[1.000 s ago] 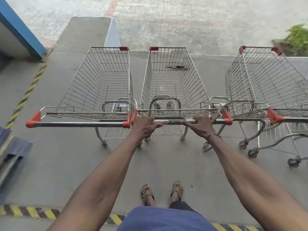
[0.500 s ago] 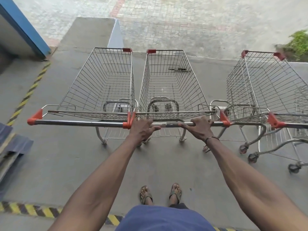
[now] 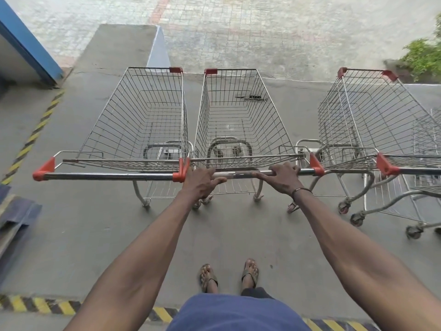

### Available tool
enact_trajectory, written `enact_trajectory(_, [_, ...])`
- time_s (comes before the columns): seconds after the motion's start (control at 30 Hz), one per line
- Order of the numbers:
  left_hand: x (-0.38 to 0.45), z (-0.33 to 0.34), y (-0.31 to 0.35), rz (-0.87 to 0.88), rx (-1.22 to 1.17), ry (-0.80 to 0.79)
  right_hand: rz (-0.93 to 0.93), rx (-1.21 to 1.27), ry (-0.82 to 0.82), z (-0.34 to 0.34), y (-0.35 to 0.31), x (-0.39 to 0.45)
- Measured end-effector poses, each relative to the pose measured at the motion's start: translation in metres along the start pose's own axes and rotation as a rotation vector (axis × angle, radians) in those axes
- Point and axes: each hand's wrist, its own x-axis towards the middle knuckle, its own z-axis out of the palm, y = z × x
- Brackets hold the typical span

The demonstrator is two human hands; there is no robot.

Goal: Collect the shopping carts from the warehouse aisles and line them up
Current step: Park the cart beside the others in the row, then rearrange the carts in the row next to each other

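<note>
A person stood on a grey concrete floor (image 3: 78, 235), looking down over both outstretched arms at three wire shopping carts set side by side. Both hands gripped the metal handle bar (image 3: 241, 173) of the middle cart (image 3: 238, 120), which stood straight ahead of the person. The left hand (image 3: 201, 181) curled over the bar at its left end, right beside the orange end cap. The right hand (image 3: 282, 177) wrapped the bar nearer its right end, with a thin band on the wrist. The two hands were apart, a bare stretch of bar between them.

The left cart (image 3: 140, 125) stood just beside the middle one, its handle end caps touching or nearly touching the middle cart's. The right cart (image 3: 372, 120) stood a little apart, angled slightly, with part of another wire basket at the far right edge.

The person's sandalled feet (image 3: 229, 274) showed near the bottom, in front of a yellow-and-black striped floor line (image 3: 40, 304). Far ahead lay paving stones (image 3: 286, 27), with a green plant (image 3: 422, 58) at the far right.
</note>
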Motion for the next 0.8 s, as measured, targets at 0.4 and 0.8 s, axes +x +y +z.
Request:
enact_trajectory(0.4, [-0.006, -0.026, 0.026, 0.158, -0.134, 0.143, -0.049, 0.153, 0.181, -0.026, 0.012, -0.023])
enact_trajectory(0.8, [0.03, -0.052, 0.189, 0.42, -0.174, 0.251, 0.039, 0.173, 0.344, -0.106, 0.119, -0.076])
